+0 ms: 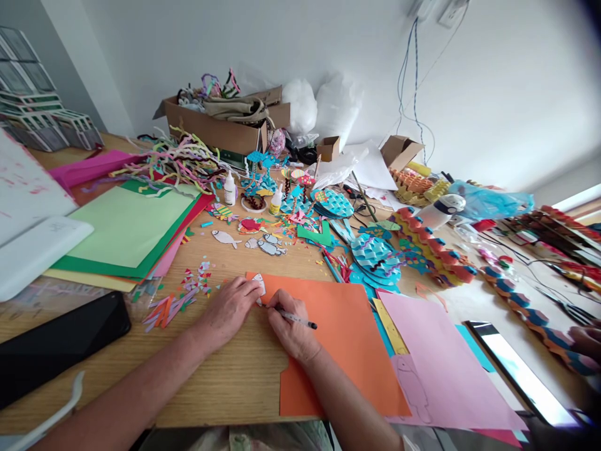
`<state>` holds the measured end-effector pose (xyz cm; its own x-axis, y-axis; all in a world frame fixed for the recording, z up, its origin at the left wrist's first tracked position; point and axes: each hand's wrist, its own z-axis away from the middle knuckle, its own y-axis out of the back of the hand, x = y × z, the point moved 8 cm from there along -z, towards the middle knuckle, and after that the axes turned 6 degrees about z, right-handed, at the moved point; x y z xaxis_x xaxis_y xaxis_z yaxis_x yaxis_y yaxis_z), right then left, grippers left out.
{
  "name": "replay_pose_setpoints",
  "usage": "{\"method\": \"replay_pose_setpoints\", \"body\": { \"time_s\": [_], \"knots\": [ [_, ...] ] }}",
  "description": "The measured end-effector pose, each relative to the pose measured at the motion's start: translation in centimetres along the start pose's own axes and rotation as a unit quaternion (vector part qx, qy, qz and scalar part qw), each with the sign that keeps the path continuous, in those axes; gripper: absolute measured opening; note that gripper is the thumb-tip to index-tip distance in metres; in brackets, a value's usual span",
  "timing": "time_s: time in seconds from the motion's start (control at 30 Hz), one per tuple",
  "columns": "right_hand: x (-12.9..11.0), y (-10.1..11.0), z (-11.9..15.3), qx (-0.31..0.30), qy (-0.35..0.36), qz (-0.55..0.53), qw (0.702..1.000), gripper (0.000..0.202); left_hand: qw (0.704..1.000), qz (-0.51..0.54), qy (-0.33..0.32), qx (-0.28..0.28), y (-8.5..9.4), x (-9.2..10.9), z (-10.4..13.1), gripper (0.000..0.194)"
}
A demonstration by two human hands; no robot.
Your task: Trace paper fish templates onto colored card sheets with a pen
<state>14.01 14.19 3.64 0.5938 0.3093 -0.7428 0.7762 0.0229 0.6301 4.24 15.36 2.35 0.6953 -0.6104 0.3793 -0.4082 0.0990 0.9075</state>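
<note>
My right hand (pixel 292 322) is closed round a grey-barrelled pen (pixel 297 318) with a black end, its tip low at the left edge of an orange paper sheet (pixel 347 332). Beside it my left hand (pixel 237 304) lies flat, fingertips pressing a small white paper fish cutout (pixel 259 283) onto the sheet's upper left corner. Part of the cutout is hidden under both hands. The orange sheet has a notch cut from its lower left side. Beyond my hands lie a grey paper fish (pixel 226 238) and several other fish cutouts (pixel 271 245).
Stacked coloured paper (pixel 134 232) and a black phone (pixel 66 341) are at left, pink paper (pixel 451 357) and a lit phone (pixel 521 369) at right. Glue bottles (pixel 230 189), woven blue fish (pixel 375 254) and a cardboard box (pixel 216 128) stand behind. Another person's hand (pixel 586 341) shows far right.
</note>
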Motion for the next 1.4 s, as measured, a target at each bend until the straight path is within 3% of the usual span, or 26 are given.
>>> {"method": "replay_pose_setpoints", "body": {
  "time_s": [0.43,0.7,1.4],
  "knots": [
    [0.8,0.3,-0.1,-0.006,-0.04,-0.088,0.995,0.006,1.0,0.001,-0.012,0.0,0.2,0.2,0.1,0.025],
    [-0.2,-0.7,-0.3,-0.029,0.012,-0.035,0.999,0.007,1.0,0.011,-0.008,0.015,0.0,-0.1,0.1,0.026],
    [-0.3,-0.3,-0.2,-0.024,0.007,-0.016,1.0,0.008,1.0,0.009,-0.021,0.011,0.0,0.0,0.2,0.026]
  ]
}}
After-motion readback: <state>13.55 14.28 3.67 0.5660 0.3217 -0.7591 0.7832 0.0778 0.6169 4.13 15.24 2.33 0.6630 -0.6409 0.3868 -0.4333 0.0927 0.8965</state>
